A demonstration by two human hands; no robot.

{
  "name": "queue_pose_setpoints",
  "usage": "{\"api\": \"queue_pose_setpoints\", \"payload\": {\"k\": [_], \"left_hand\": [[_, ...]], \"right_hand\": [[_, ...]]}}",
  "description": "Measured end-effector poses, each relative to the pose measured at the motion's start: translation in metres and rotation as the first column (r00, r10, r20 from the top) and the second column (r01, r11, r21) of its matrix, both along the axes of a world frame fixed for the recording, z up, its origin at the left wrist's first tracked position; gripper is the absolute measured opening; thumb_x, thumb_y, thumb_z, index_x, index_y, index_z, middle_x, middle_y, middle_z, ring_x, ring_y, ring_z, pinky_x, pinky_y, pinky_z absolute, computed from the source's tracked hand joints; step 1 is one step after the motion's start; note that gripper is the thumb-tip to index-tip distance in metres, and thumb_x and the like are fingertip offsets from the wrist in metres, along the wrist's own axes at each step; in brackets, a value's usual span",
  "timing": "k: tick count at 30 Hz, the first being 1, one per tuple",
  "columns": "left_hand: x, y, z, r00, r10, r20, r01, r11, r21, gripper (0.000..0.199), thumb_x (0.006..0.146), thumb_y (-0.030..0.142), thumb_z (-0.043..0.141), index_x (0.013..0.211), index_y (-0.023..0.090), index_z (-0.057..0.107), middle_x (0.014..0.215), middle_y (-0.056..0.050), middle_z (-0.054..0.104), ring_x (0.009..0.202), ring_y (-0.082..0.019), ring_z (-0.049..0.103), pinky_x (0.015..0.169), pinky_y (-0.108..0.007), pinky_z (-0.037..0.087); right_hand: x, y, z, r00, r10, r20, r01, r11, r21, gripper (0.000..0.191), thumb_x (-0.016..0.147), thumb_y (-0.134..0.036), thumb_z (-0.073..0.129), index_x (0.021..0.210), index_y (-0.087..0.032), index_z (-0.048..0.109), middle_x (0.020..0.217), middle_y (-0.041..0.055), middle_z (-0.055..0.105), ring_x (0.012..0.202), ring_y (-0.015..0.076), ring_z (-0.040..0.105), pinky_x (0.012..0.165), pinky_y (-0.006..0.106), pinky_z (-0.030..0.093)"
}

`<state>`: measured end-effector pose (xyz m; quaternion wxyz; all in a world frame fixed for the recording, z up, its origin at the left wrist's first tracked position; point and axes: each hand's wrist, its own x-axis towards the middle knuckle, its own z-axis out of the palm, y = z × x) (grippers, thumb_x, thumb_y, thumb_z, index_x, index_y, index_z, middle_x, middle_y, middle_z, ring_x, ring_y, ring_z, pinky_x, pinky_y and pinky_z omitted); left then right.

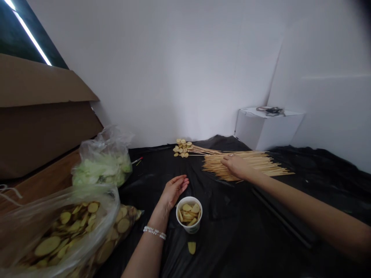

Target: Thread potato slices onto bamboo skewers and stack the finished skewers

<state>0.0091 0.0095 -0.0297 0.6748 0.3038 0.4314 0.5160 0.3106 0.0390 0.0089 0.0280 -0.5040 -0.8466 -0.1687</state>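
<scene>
Thin wooden skewers (257,164) lie in a wide heap on the black plastic sheet (226,224). My right hand (235,166) reaches onto the heap's left part, fingers bent down together at the sticks; what they pinch is too small to make out. My left hand (174,189) rests near the middle, palm turned inward, fingers apart and empty. Just right of its wrist stands a white cup (189,229) full of potato slices (189,212). One loose slice (191,247) lies below the cup. Skewers with slices on their tips (182,148) are gathered behind, pointing left.
An open plastic bag of slices (58,239) fills the lower left, with a tied bag of pale green pieces (101,166) behind it. A cardboard box (43,116) stands far left, a white box (266,125) back right. A red-tipped pen-like item (137,160) lies beside the green bag.
</scene>
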Motion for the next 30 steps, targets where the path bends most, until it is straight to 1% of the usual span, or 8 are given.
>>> {"api": "queue_pose_setpoints", "payload": {"k": [4, 8, 12, 15, 18, 22, 26, 30], "left_hand": [[0.000, -0.003, 0.005, 0.999, -0.016, -0.050, 0.016, 1.000, 0.015, 0.017, 0.075, 0.014, 0.068, 0.091, 0.010, 0.069, 0.088, -0.012, 0.070, 0.074, -0.013, 0.066, 0.068, -0.022, 0.053], [-0.004, -0.008, 0.019, 0.988, -0.064, -0.142, 0.077, 0.993, 0.086, 0.023, 0.070, 0.026, 0.075, 0.087, 0.012, 0.070, 0.081, -0.007, 0.068, 0.065, -0.008, 0.060, 0.060, -0.017, 0.046], [-0.011, -0.019, 0.043, 0.951, -0.169, -0.258, 0.221, 0.957, 0.187, 0.024, 0.067, 0.033, 0.076, 0.069, 0.012, 0.066, 0.058, 0.002, 0.055, 0.049, -0.003, 0.044, 0.048, -0.016, 0.033], [-0.018, -0.032, 0.065, 0.861, -0.298, -0.413, 0.433, 0.855, 0.285, 0.023, 0.068, 0.034, 0.074, 0.067, 0.013, 0.064, 0.064, 0.000, 0.057, 0.055, -0.006, 0.045, 0.053, -0.019, 0.034], [-0.022, -0.046, 0.086, 0.687, -0.402, -0.605, 0.676, 0.658, 0.331, 0.020, 0.068, 0.032, 0.074, 0.073, 0.014, 0.067, 0.080, -0.003, 0.059, 0.077, -0.013, 0.054, 0.072, -0.025, 0.041], [-0.021, -0.059, 0.105, 0.424, -0.342, -0.839, 0.846, 0.479, 0.233, 0.030, 0.064, 0.024, 0.076, 0.092, 0.019, 0.068, 0.107, -0.006, 0.058, 0.102, -0.019, 0.052, 0.092, -0.032, 0.037], [-0.018, -0.064, 0.106, 0.329, -0.236, -0.915, 0.864, 0.466, 0.190, 0.031, 0.062, 0.023, 0.075, 0.092, 0.021, 0.067, 0.097, -0.003, 0.061, 0.096, -0.019, 0.053, 0.089, -0.032, 0.040], [-0.013, -0.066, 0.097, 0.336, -0.237, -0.912, 0.818, 0.554, 0.157, 0.027, 0.063, 0.026, 0.075, 0.088, 0.020, 0.067, 0.093, -0.004, 0.063, 0.084, -0.017, 0.057, 0.075, -0.026, 0.045]], "right_hand": [[-0.032, -0.018, 0.006, 0.998, 0.040, -0.051, -0.033, 0.989, 0.146, 0.035, 0.086, -0.008, 0.039, 0.118, -0.013, 0.053, 0.106, 0.0129, 0.060, 0.094, 0.0217, 0.054, 0.080, 0.031, 0.034], [-0.079, -0.036, 0.005, 0.966, -0.061, -0.250, 0.123, 0.963, 0.241, 0.029, 0.088, -0.011, 0.037, 0.110, -0.018, 0.055, 0.100, 0.0077, 0.060, 0.077, 0.0167, 0.055, 0.060, 0.027, 0.030], [-0.109, -0.045, -0.003, 0.941, -0.037, -0.335, 0.122, 0.964, 0.237, 0.025, 0.093, -0.018, 0.034, 0.100, -0.021, 0.058, 0.087, 0.0048, 0.061, 0.071, 0.0150, 0.054, 0.055, 0.028, 0.024], [-0.112, -0.045, -0.016, 0.933, 0.019, -0.358, 0.073, 0.967, 0.243, 0.025, 0.093, -0.018, 0.036, 0.101, -0.021, 0.059, 0.086, 0.0043, 0.062, 0.074, 0.0144, 0.054, 0.057, 0.028, 0.024], [-0.104, -0.044, -0.028, 0.920, 0.032, -0.390, 0.070, 0.967, 0.245, 0.024, 0.093, -0.018, 0.037, 0.098, -0.021, 0.061, 0.083, 0.0031, 0.062, 0.073, 0.0141, 0.054, 0.058, 0.028, 0.024], [-0.096, -0.043, -0.031, 0.891, 0.023, -0.454, 0.099, 0.965, 0.244, 0.023, 0.093, -0.019, 0.039, 0.093, -0.021, 0.061, 0.082, 0.0025, 0.063, 0.072, 0.0136, 0.054, 0.059, 0.027, 0.025], [-0.097, -0.045, -0.028, 0.875, 0.031, -0.484, 0.094, 0.968, 0.233, 0.024, 0.094, -0.021, 0.038, 0.093, -0.021, 0.062, 0.081, 0.0025, 0.063, 0.071, 0.0137, 0.054, 0.058, 0.027, 0.025], [-0.101, -0.050, -0.024, 0.875, 0.055, -0.480, 0.057, 0.975, 0.215, 0.028, 0.095, -0.022, 0.035, 0.095, -0.020, 0.063, 0.081, 0.0039, 0.064, 0.072, 0.0144, 0.055, 0.059, 0.026, 0.026]]}}
